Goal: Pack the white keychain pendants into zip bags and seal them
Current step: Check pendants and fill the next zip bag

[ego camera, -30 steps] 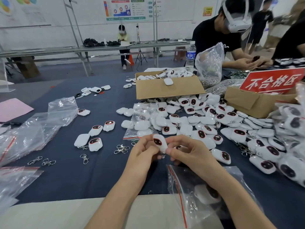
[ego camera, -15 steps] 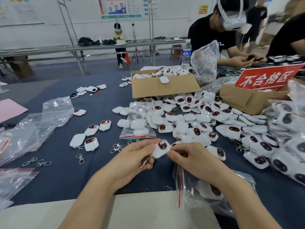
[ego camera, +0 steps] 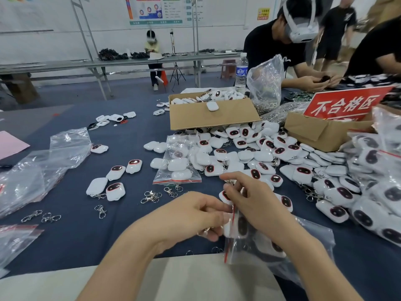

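Left of the left hand (ego camera: pixel 191 216) the blue tablecloth (ego camera: pixel 71 235) lies mostly bare, with only loose metal clasps (ego camera: pixel 152 196) scattered there and crumpled clear bags (ego camera: pixel 43 168) farther out. Just beyond both hands a filled bag (ego camera: pixel 178 168) and the pile of white pendants (ego camera: pixel 260 153) crowd the cloth, backed by a cardboard box (ego camera: pixel 212 116). The gap between the hands is filled by a pendant (ego camera: pixel 239 227) half in the zip bag (ego camera: pixel 310 242), which spreads under the right hand (ego camera: pixel 253 205); farther right, heaped packed bags (ego camera: pixel 379 181) block the way.
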{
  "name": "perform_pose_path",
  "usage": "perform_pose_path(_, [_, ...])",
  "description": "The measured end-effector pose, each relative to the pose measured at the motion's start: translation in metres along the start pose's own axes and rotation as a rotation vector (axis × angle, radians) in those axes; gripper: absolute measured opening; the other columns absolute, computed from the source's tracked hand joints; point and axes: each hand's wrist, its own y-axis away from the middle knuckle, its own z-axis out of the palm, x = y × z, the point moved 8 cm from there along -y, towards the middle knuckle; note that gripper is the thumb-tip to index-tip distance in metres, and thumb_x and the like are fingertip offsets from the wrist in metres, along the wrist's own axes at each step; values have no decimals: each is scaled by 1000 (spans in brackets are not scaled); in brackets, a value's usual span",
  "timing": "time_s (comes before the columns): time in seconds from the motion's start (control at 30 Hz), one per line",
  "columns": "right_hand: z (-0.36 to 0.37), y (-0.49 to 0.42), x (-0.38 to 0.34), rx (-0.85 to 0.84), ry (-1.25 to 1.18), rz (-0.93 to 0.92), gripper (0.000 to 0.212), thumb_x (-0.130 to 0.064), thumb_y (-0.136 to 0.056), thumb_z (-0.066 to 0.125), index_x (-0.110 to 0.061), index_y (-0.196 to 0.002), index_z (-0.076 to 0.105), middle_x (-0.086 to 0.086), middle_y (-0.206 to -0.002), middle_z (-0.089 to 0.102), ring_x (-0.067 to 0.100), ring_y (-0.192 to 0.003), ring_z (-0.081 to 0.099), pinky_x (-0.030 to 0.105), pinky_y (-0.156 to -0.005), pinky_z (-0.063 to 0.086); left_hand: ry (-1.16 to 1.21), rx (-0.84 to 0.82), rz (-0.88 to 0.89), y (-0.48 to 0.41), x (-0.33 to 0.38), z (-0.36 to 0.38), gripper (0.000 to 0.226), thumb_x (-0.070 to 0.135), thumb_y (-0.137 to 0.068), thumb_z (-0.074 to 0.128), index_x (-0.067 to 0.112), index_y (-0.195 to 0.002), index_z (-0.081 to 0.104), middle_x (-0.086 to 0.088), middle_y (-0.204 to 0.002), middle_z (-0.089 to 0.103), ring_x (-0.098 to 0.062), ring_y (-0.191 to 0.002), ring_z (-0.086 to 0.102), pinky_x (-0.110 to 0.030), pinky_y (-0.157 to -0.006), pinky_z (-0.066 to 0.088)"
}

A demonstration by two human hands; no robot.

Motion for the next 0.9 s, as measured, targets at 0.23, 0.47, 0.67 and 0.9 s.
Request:
perform_pose_path(0.23, [-3, -3, 3, 20, -40, 32, 25, -29, -102, 54, -43, -122, 58, -26, -72, 62, -4, -52, 53, 8, -55, 40, 324, -151, -17, 1, 10, 35, 40, -10, -99, 40, 5, -133, 55, -28, -128, 64, -37, -123, 63, -46, -109, 49])
perform_pose_path(0.47, [7, -2, 0, -54, -162, 50, 24, -31, -101, 52, -49, -117, 55, -15, -70, 64, -1, -61, 57, 21, -69, 45, -458, -61, 32, 3, 13, 38, 33, -3, -82, 35, 13, -93, 62, -6, -86, 66, -24, -82, 58, -40, -76, 49])
perform_pose_path(0.67, [8, -1, 3, -91, -170, 99, 26, -33, -102, 50, -42, -126, 53, -14, -78, 71, 4, -65, 61, 13, -64, 46, -472, 499, 223, -1, 26, -24, 41, 6, -97, 42, 36, -101, 70, 17, -99, 72, 4, -91, 61, -7, -78, 43])
perform_pose_path(0.9, [0, 1, 8, 9, -180, 115, 26, -28, -105, 43, -40, -120, 61, -3, -86, 72, -2, -48, 52, 13, -47, 42, -912, 693, 58, -36, -19, -20, 68, 67, -95, 23, 30, -147, 46, 2, -130, 51, -20, -122, 44, -35, -103, 35])
